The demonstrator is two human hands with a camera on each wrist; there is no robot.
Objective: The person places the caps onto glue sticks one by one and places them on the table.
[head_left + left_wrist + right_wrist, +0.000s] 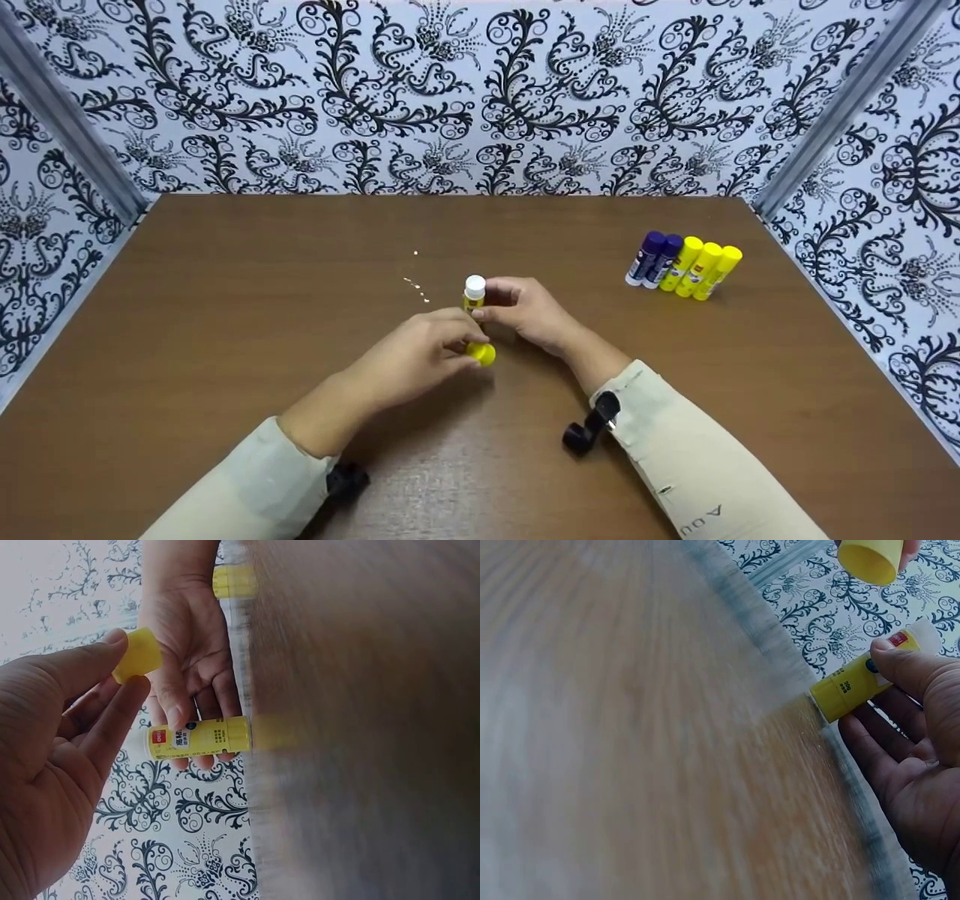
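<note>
A yellow glue stick with a white top stands upright on the table, its base touching the wood. My right hand holds it from the right, thumb on the near side and fingers behind. The label on the glue stick faces the left wrist camera. Between thumb and fingers my left hand pinches a yellow cap, which is off the stick and nearer to me. In the right wrist view the hollow mouth of the cap shows, apart from the glue stick.
At the right of the brown table several capped glue sticks stand in a row: two purple glue sticks and three yellow glue sticks. Small white crumbs lie left of the hands. Patterned walls enclose the back and sides.
</note>
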